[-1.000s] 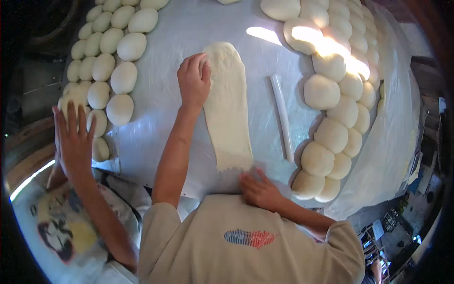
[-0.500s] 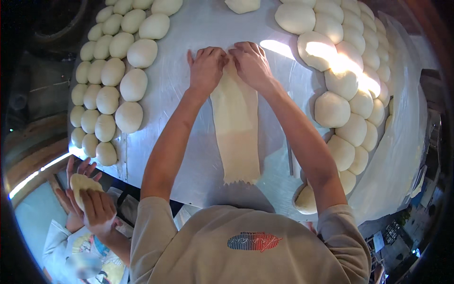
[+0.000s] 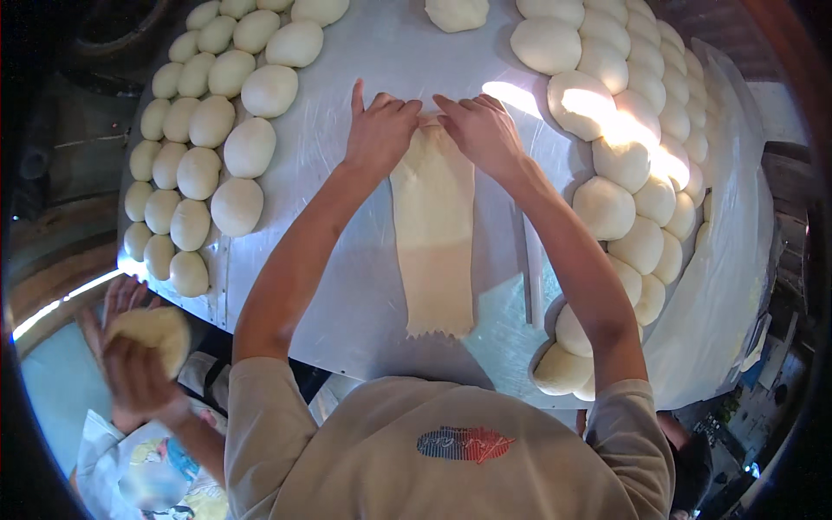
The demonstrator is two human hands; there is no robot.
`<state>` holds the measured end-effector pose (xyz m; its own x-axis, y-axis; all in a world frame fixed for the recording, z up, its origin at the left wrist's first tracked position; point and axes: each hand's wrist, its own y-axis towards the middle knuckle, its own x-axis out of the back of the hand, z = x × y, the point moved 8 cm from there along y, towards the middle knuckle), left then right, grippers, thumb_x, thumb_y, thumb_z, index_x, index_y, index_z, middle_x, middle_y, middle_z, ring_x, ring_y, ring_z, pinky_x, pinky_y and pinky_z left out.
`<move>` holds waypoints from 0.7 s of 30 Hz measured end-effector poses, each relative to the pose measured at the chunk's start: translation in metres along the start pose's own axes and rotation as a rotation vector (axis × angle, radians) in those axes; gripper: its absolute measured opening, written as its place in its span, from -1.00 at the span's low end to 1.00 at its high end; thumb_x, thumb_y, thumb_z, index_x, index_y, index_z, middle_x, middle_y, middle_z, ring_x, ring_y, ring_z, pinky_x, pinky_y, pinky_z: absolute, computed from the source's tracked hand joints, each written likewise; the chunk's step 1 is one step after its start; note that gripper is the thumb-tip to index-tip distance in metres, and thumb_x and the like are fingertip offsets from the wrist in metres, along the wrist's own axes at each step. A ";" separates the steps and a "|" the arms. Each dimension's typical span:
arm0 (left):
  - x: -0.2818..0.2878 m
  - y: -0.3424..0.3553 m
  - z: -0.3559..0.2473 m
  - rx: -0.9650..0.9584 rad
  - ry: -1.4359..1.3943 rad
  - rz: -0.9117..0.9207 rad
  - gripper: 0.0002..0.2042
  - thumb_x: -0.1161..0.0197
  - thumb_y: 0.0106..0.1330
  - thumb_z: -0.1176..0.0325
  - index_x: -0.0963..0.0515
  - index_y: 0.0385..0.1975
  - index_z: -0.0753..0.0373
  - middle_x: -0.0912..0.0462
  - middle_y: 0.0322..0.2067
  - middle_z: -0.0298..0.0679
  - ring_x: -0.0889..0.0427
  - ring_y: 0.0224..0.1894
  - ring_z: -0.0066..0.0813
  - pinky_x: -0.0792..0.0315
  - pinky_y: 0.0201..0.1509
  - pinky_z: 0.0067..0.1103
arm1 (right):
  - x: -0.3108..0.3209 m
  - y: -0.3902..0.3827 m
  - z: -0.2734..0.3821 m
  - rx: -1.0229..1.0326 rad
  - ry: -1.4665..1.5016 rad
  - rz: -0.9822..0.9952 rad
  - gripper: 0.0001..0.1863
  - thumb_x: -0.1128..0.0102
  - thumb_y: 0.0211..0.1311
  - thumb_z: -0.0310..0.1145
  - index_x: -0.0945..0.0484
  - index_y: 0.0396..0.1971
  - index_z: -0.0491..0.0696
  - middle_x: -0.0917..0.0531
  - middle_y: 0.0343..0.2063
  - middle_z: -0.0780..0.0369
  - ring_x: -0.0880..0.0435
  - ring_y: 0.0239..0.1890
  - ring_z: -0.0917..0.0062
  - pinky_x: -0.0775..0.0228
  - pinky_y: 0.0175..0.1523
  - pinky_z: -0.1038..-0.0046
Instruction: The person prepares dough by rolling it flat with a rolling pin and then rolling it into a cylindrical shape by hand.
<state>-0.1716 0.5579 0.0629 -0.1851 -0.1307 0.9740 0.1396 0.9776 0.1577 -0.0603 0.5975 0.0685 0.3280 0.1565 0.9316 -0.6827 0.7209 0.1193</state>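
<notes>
A long flat strip of pale dough (image 3: 433, 243) lies on the metal table, running toward me, with a jagged near edge. At its far end my left hand (image 3: 380, 137) has its fingers curled on the left corner, its outermost finger sticking out. On the right corner my right hand (image 3: 482, 134) curls its fingers in the same way. Between the hands the far edge looks slightly folded over; the fingertips are partly hidden.
Rows of round dough pieces line the left (image 3: 206, 121) and right (image 3: 604, 208) sides of the metal table (image 3: 321, 260). One dough piece (image 3: 457, 13) lies at the far middle. A thin bar (image 3: 530, 269) lies right of the strip. At lower left another person's hands (image 3: 143, 373) hold flattened dough.
My hands have moved slightly apart, and a folded far edge now shows between them. The other person's dough piece has turned to show its broad face.
</notes>
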 end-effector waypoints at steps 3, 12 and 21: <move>-0.007 0.004 0.003 0.046 0.062 0.113 -0.83 -0.13 0.33 0.27 -0.54 -0.13 0.05 -0.58 -0.19 -0.31 -0.53 0.00 -0.38 -0.01 0.35 0.02 | -0.011 0.014 0.005 0.043 -0.142 0.155 -0.68 -0.11 0.12 -0.42 -0.57 -0.08 -0.01 -0.61 -0.29 0.20 -0.58 -0.12 0.32 -0.39 0.02 0.24; -0.012 -0.012 -0.001 -0.167 0.065 0.011 -0.80 -0.14 0.18 0.45 -0.51 -0.19 0.17 -0.48 -0.19 -0.25 -0.48 -0.02 -0.34 -0.16 0.30 -0.24 | -0.018 0.015 0.017 0.163 -0.180 0.127 -0.81 -0.14 0.05 -0.41 -0.58 -0.30 -0.08 -0.54 -0.30 0.21 -0.53 -0.08 0.33 -0.39 0.02 0.31; 0.000 -0.061 -0.010 -0.234 0.127 -0.047 -0.65 -0.11 0.24 0.41 -0.48 0.04 0.19 -0.55 -0.15 -0.34 -0.50 0.02 -0.48 -0.02 0.41 -0.17 | 0.003 -0.055 0.034 0.321 -0.186 -0.221 -0.73 -0.11 0.04 -0.41 -0.61 -0.21 -0.06 -0.58 -0.28 0.26 -0.53 -0.07 0.42 -0.41 -0.02 0.35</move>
<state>-0.1704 0.4962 0.0550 -0.0750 -0.2089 0.9750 0.3579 0.9070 0.2219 -0.0444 0.5353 0.0768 0.3865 -0.1236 0.9140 -0.7873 0.4720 0.3968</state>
